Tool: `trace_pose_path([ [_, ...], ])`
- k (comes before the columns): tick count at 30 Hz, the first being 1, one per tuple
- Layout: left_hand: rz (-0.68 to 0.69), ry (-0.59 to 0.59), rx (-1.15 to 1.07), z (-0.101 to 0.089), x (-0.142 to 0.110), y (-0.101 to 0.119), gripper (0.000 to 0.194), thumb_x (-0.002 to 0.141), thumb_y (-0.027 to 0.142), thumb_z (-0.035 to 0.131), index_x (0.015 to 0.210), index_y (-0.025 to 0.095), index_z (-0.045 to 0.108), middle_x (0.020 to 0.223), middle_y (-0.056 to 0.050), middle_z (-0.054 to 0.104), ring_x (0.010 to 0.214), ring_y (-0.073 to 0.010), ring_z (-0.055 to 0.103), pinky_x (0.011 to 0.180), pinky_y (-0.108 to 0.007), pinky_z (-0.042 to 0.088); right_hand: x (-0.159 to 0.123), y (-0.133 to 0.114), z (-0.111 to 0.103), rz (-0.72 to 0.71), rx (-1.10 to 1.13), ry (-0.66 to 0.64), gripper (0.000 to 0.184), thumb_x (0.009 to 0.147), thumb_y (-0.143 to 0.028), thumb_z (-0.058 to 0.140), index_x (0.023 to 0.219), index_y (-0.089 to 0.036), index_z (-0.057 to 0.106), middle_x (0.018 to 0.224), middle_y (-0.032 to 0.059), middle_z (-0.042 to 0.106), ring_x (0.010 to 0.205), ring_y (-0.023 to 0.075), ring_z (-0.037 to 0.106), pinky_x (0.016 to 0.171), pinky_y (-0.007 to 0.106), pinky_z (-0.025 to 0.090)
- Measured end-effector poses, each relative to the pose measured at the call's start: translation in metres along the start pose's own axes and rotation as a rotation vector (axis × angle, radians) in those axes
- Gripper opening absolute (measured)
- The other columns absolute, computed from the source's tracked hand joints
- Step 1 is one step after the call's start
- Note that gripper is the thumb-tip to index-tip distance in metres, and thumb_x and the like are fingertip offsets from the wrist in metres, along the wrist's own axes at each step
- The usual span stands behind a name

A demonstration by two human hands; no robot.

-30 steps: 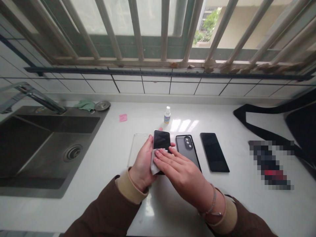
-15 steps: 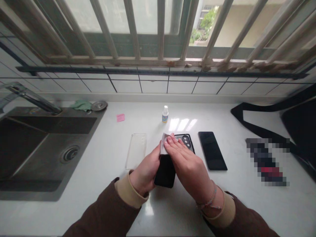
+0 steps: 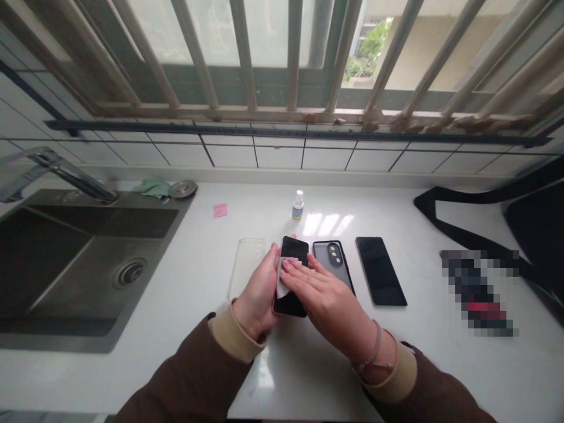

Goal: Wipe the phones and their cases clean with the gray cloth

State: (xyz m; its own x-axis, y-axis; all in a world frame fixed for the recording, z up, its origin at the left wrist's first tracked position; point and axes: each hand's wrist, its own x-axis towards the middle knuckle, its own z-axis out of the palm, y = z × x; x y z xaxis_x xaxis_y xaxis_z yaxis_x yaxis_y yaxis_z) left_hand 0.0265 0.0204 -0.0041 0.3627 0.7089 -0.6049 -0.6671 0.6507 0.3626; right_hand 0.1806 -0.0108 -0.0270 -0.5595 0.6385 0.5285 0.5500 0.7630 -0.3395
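Observation:
My left hand (image 3: pixel 256 291) is wrapped around the left edge of a black smartphone (image 3: pixel 294 245), holding it screen up above the counter. Flat under the fingers of my right hand (image 3: pixel 332 294) lies a small grey-white wiping cloth (image 3: pixel 282 288), pressed onto the middle of the screen. Part of the cloth is hidden by those fingers. Just right of the phone, a dark-rimmed phone case (image 3: pixel 341 271) with camera holes lies on the counter, partly covered by my right hand. A clear phone case (image 3: pixel 241 264) lies to the left, partly behind my left hand.
A second black smartphone (image 3: pixel 381 271) lies farther right, near a pixelated item (image 3: pixel 480 294) and a black strap (image 3: pixel 458 229). Behind my hands stands a small spray bottle (image 3: pixel 298 208); a pink slip (image 3: pixel 220 210) lies left of it. The sink (image 3: pixel 106 335) is at left.
The cloth and my right fingers have moved from the phone's top end down to its middle, uncovering the upper screen. More of the dark-rimmed case shows. The view has shifted slightly.

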Motion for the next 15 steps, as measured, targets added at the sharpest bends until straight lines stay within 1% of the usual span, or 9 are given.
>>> trace_pose_path([
  [2,0.014,-0.061,-0.022,0.000,0.001,-0.009,0.057,0.113,0.051,0.041,0.144,0.011,0.068,0.117,-0.018,0.082,0.112,-0.0269,0.079,0.111,-0.040,0.057,0.000,0.003,0.000,0.071,-0.055,0.026,0.048,0.106,0.000,0.045,0.149,-0.012,0.063,0.152,0.0157,0.066,0.146,0.0248,0.061,0.130,0.055,0.042],
  [4,0.037,-0.101,-0.001,0.000,0.001,-0.016,0.055,0.114,0.049,0.042,0.152,0.015,0.063,0.129,-0.016,0.080,0.126,-0.0258,0.074,0.122,-0.040,0.048,-0.001,0.006,-0.001,0.125,-0.101,0.059,0.050,0.106,0.000,0.044,0.152,-0.012,0.061,0.153,0.0171,0.065,0.145,0.0260,0.061,0.129,0.056,0.043],
  [6,0.062,-0.117,0.046,0.000,0.002,-0.019,0.053,0.114,0.045,0.043,0.155,0.016,0.061,0.136,-0.015,0.077,0.136,-0.0237,0.068,0.128,-0.036,0.040,-0.001,0.007,-0.002,0.152,-0.127,0.093,0.050,0.107,0.000,0.043,0.153,-0.012,0.061,0.153,0.0182,0.064,0.146,0.0267,0.061,0.129,0.056,0.044],
  [8,0.099,-0.124,0.068,0.001,0.001,-0.018,0.052,0.114,0.043,0.044,0.154,0.015,0.061,0.138,-0.015,0.076,0.138,-0.0223,0.067,0.129,-0.033,0.037,-0.001,0.008,-0.002,0.150,-0.125,0.105,0.049,0.107,-0.001,0.044,0.152,-0.010,0.061,0.153,0.0193,0.064,0.146,0.0268,0.060,0.129,0.055,0.044],
  [10,0.135,-0.103,0.059,0.002,0.001,-0.013,0.053,0.115,0.045,0.041,0.154,0.015,0.061,0.134,-0.016,0.078,0.129,-0.0227,0.072,0.123,-0.034,0.045,-0.001,0.006,-0.001,0.110,-0.091,0.086,0.047,0.107,-0.001,0.045,0.150,-0.008,0.062,0.153,0.0192,0.064,0.147,0.0260,0.060,0.129,0.054,0.043],
  [11,0.148,-0.075,0.052,0.002,0.001,-0.009,0.054,0.115,0.047,0.039,0.154,0.017,0.061,0.129,-0.016,0.079,0.119,-0.0231,0.076,0.118,-0.036,0.051,-0.001,0.005,-0.001,0.077,-0.063,0.067,0.047,0.106,-0.001,0.046,0.149,-0.009,0.063,0.152,0.0181,0.065,0.147,0.0253,0.060,0.130,0.053,0.043],
  [13,0.165,-0.003,0.056,0.000,0.001,0.000,0.056,0.114,0.052,0.035,0.154,0.022,0.059,0.115,-0.014,0.082,0.094,-0.0231,0.081,0.099,-0.040,0.063,0.000,0.002,0.000,-0.010,0.004,0.022,0.047,0.105,-0.001,0.048,0.148,-0.013,0.065,0.150,0.0149,0.068,0.146,0.0232,0.061,0.130,0.051,0.043],
  [15,0.193,0.064,0.081,-0.005,0.001,0.011,0.056,0.113,0.055,0.034,0.150,0.023,0.062,0.103,-0.013,0.082,0.075,-0.0226,0.079,0.078,-0.039,0.067,0.001,-0.002,0.000,-0.096,0.067,-0.025,0.046,0.105,-0.002,0.051,0.146,-0.016,0.066,0.147,0.0115,0.070,0.144,0.0206,0.062,0.130,0.049,0.042],
])
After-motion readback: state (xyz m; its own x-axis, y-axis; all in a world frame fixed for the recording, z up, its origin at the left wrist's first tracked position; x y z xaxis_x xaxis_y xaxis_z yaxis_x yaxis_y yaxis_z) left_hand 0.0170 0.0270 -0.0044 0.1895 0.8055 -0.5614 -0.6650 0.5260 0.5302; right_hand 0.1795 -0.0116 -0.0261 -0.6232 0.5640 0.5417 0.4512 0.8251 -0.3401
